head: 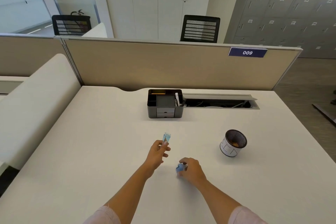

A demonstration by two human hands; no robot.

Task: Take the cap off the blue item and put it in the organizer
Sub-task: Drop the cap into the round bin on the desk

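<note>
Right hand [190,169] clutches the blue item [180,167] near the worktop's [109,132] front edge; left hand [159,152] pinches its clear cap [166,137], whose light grip could drop it short of the organizer [165,103].

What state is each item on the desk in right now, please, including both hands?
left hand: shut on the clear blue cap, raised
clear blue cap: off, open end up
right hand: shut on the blue item, low over the desk
blue item: uncapped
organizer: upright, both small drawers shut, cap not yet inside
mesh cup: upright
cable tray lid: open
</note>
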